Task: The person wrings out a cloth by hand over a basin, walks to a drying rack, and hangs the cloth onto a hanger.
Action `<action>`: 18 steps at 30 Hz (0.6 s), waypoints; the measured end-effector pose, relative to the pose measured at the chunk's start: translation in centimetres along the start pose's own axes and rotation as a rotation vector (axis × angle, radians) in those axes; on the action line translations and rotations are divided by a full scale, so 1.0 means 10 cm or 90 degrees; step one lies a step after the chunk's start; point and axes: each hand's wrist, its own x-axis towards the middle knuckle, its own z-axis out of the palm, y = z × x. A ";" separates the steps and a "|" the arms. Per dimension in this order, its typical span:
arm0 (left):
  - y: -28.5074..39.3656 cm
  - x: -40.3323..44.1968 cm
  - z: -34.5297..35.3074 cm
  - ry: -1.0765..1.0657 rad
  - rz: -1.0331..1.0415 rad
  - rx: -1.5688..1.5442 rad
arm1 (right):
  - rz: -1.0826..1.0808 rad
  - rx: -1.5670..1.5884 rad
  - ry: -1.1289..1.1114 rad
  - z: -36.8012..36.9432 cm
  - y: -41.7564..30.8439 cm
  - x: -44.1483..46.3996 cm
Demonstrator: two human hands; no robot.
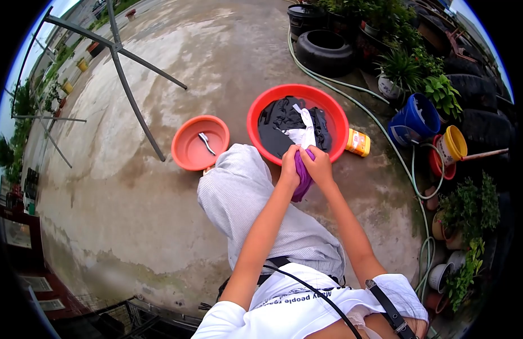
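Observation:
Both my left hand (290, 165) and my right hand (318, 165) are closed around a purple cloth (302, 175), held side by side at the near rim of a large red basin (341, 121). The purple cloth hangs down between my forearms, outside the basin. Just beyond my fingers, a white cloth (303, 131) lies over dark wet clothes (284, 118) in the basin. Whether the white and purple parts are one garment I cannot tell. A yellow-orange container (358, 142) stands against the basin's right side.
A smaller orange basin (179, 144) holding a brush (206, 143) sits left of my knee. A grey metal frame (123, 70) stands at upper left. A green hose (380, 121), blue bucket (408, 127), yellow bucket (453, 144), tyre (324, 53) and potted plants line the right.

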 end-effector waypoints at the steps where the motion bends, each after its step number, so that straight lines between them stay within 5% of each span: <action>1: -0.02 0.03 -0.01 0.003 0.006 -0.004 | 0.000 0.000 0.007 0.00 0.02 0.02; 10: 0.00 -0.02 0.03 0.027 0.023 0.027 | 0.018 -0.013 0.107 0.05 -0.02 0.01; 14: 0.06 0.03 -0.06 0.079 0.012 0.036 | -0.184 -0.010 0.058 0.13 -0.10 -0.28; 18: 0.03 0.05 -0.07 0.078 0.021 0.045 | -0.138 0.044 0.081 0.17 -0.07 -0.27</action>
